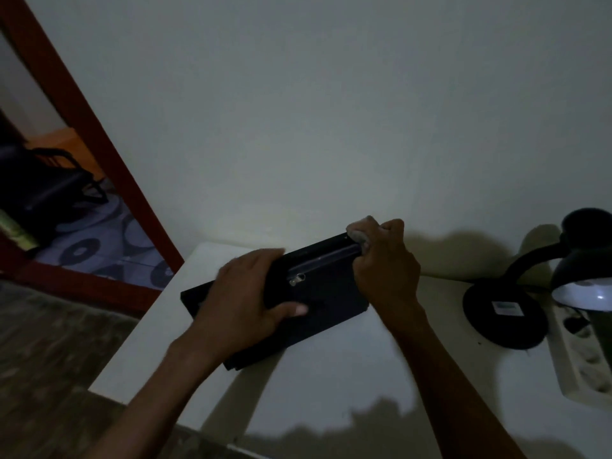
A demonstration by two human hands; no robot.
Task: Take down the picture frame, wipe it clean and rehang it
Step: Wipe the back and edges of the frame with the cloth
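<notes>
— Where was the picture frame (318, 293) when you looked?

— Down on the white tabletop (331, 376), its back side up, I think; a small metal hanger (297, 279) showed on it. It looked propped up off the surface on the far side, though the room was too dim to be sure. Its long axis ran on a slant, from the near left corner up to the far right corner by the wall (331, 111).

— What stood around it?

— A black desk lamp (543, 293) to the right, its round base well apart from the frame and its shade bent over at the edge of view. Beside the lamp lay a white power strip (576, 356). To the left there was a red-brown door frame (109, 154), with a dark chair (49, 187) on a patterned floor beyond it. Nothing lay between the frame and the hands.

— And the hands?

— The left hand (245, 303) gripped the frame near its left half, fingers (251, 263) curled over the far edge and the thumb pressed on the dark back. The right hand (384, 260) was at the far right corner, closed into a fist round a pale cloth (359, 231), and the cloth was pressed on the frame's top edge. So the frame sat between the two hands, held by one and touched through the cloth by the other.
</notes>
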